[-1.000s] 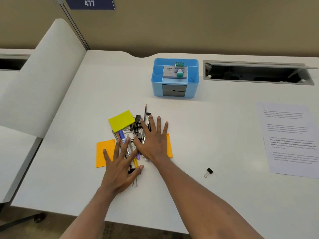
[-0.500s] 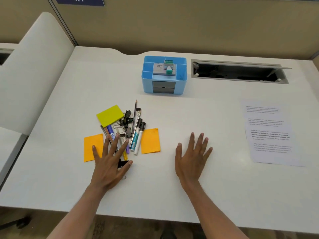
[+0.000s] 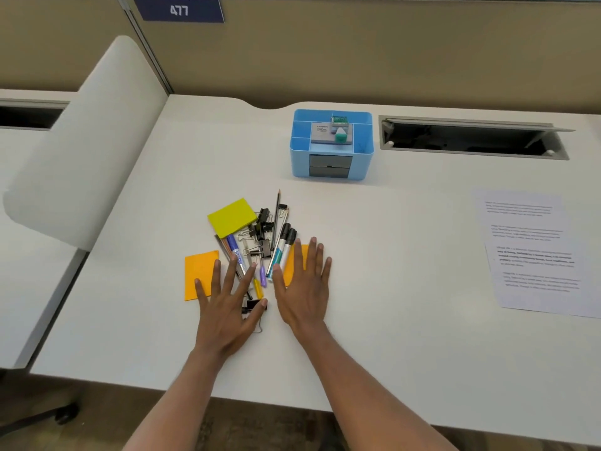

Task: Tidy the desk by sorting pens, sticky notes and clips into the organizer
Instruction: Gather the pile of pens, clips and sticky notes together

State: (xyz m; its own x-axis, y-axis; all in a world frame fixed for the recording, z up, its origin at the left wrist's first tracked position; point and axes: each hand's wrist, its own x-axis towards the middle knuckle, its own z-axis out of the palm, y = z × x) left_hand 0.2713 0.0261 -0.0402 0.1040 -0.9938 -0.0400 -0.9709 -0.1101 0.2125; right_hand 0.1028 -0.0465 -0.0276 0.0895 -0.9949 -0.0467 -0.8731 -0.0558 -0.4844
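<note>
A pile of pens, markers (image 3: pixel 282 252) and black binder clips (image 3: pixel 264 226) lies mid-desk, with a yellow sticky pad (image 3: pixel 231 217) at its top left. An orange sticky note (image 3: pixel 199 271) lies left of the pile; a second orange note (image 3: pixel 298 259) lies right, partly under my right hand. My left hand (image 3: pixel 227 307) rests flat with spread fingers over the pile's near end, beside a black clip (image 3: pixel 253 304). My right hand (image 3: pixel 304 288) lies flat and open next to it. The blue organizer (image 3: pixel 331 144) stands behind the pile with two grey drawers; a grey box and a green-capped item sit on top.
A printed paper sheet (image 3: pixel 533 252) lies at the right of the white desk (image 3: pixel 406 249). An open cable trough (image 3: pixel 471 139) is set in the desk right of the organizer. A white divider panel (image 3: pixel 81 141) stands at the left. The desk's near edge runs below my forearms.
My right hand went from the pile out to the right, then came back to lie beside the pile on the right orange note. The lone clip at the right is gone from view.
</note>
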